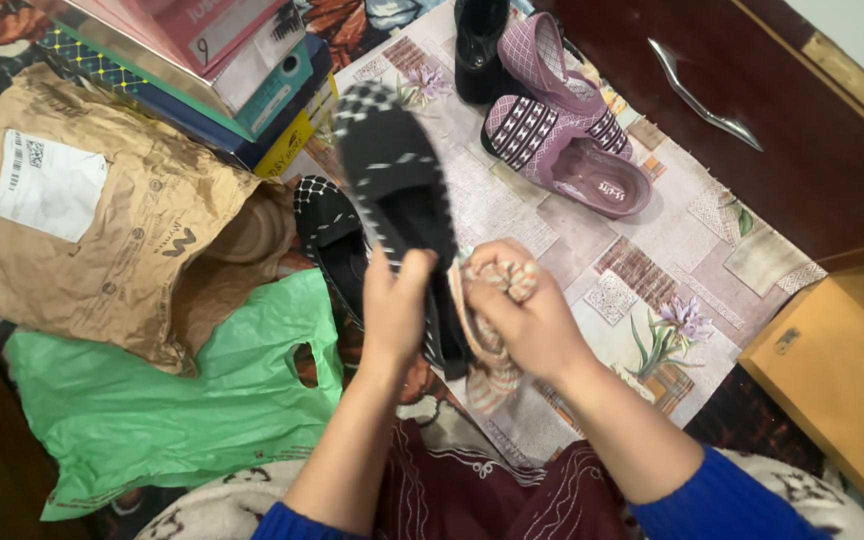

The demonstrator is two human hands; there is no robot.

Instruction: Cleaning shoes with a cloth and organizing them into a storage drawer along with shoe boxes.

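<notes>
Down near the middle of the view, the left hand (395, 305) was wrapped around the heel end of a black slip-on shoe with white stitching (397, 190), holding it lifted with the toe pointing away, above a patterned floor covering with printed flowers and squares (592, 250). Just beside it, the right hand (527, 320) was bunched tight around a striped, crumpled cloth (492, 350), pressing it against the shoe's side near the heel, with the cloth's loose end hanging below the fist. A second black shoe with white stitching (327, 245) lay on the floor, partly under the lifted one. Farther off stood a pair of purple patterned slippers (572, 140), with a black shoe (477, 45) next to them. To the left lay a crumpled brown paper mailer bag (102, 220), a green plastic carrier bag (172, 400) and a stack of boxes (202, 70).
</notes>
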